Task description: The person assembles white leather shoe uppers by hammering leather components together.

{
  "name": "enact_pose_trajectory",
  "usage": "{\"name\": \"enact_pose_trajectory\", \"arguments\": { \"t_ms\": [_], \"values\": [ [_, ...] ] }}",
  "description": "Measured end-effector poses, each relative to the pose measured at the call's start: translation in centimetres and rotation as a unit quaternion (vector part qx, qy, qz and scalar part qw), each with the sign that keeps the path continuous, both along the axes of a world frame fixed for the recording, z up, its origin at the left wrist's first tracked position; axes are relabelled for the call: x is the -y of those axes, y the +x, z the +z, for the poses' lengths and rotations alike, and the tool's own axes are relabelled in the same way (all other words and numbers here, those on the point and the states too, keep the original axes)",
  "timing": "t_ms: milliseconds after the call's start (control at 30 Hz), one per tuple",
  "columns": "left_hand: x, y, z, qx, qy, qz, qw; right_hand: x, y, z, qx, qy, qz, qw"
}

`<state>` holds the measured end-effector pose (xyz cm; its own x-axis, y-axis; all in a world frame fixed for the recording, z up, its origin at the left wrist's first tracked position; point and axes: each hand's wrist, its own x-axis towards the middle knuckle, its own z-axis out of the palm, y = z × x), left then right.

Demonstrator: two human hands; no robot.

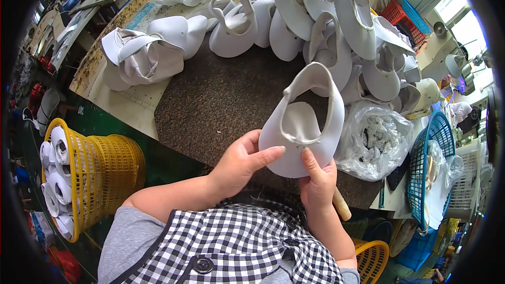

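Note:
A white shoe upper [271, 147] with a rounded front and a long oval opening is held up before my chest. Its narrow end points away from me, and a small stub sticks out at the left of the rim. My left hand [242, 158] grips its left side, thumb laid over the front. My right hand [320, 179] pinches the near edge, thumb pressed on the surface by a few small dark marks. Both hands' other fingers are behind the piece, largely hidden. Below it lies the dark speckled work board [210, 105].
More white uppers [234, 47] are heaped along the table's far side. A clear bag [376, 142] of small silvery pieces lies right, near a blue basket [415, 179]. A wooden handle [342, 205] shows beside my right forearm. Yellow baskets [113, 171] with white rolls stand left.

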<state>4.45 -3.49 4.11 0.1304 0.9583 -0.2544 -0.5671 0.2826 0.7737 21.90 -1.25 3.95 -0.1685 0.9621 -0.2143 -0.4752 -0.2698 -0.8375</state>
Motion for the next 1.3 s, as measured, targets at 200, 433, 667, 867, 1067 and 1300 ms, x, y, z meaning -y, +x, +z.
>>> {"name": "enact_pose_trajectory", "arguments": {
  "t_ms": [200, 433, 667, 867, 1067, 1300],
  "values": [
    [-0.5, 0.9, -0.4, 0.044, 0.008, -0.001, 0.999, 1.0, 1.1, 0.1, 0.023, -0.023, 0.012, 0.999],
    [-0.4, 1.4, -1.2, 0.033, 0.007, 0.001, 0.999, 0.4, 1.5, 0.0, 0.122, 0.029, 0.037, 0.991],
    [-0.7, 0.2, -1.2, -0.134, 0.072, 0.061, 0.986, 0.4, 0.4, -0.9, 0.075, -0.009, 0.024, 0.997],
    [-0.7, -1.7, -0.4, -0.573, 0.486, 0.1, 0.653, 0.3, 0.5, -0.2, -0.002, -0.059, 0.062, 0.996],
    [-1.6, -1.8, -0.1, -0.547, 0.505, 0.059, 0.665, 0.5, 0.6, 0.0, 0.038, -0.022, 0.037, 0.998],
    [-1.8, -1.0, 0.3, -0.587, 0.552, 0.045, 0.59, 0.5, 1.1, -0.1, 0.081, 0.026, 0.027, 0.996]
  ]
}}
